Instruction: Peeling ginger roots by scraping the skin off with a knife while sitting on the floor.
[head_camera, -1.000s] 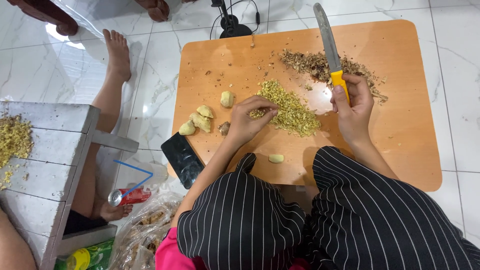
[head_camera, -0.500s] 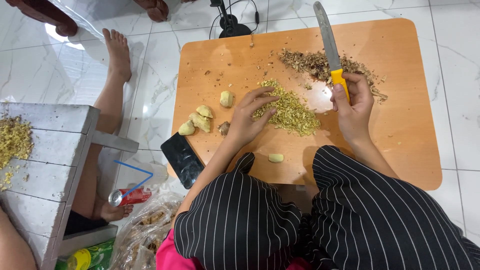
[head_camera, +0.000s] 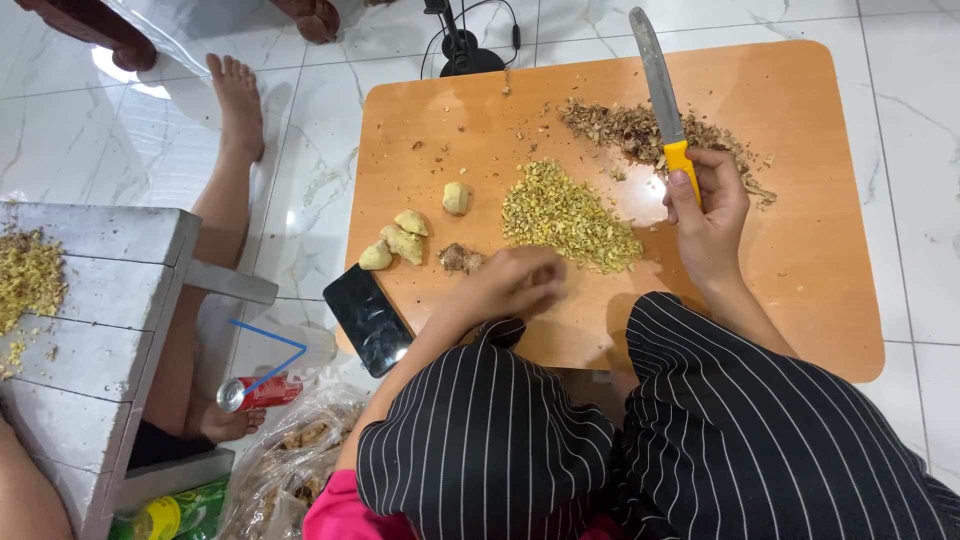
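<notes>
White marble-look floor tiles surround the low orange table I sit at, my knees in striped black cloth pushed up against its near edge. My right hand is wrapped tight around the yellow handle of a knife, whose long blade points away from me over a heap of brownish peelings at the far side of the board. My left hand rests low on the near part of the table, fingers curled downward; it looks blurred, and I cannot tell whether it has hold of anything. Just beyond it lies the pile of chopped yellow ginger, spread in a rough wedge mid-table. To the left of the pile sit a few peeled ginger chunks and one darker unpeeled bit. A black phone lies at the table's near left corner. On the floor beside it are a red can with a blue straw, and another person's bare leg.
</notes>
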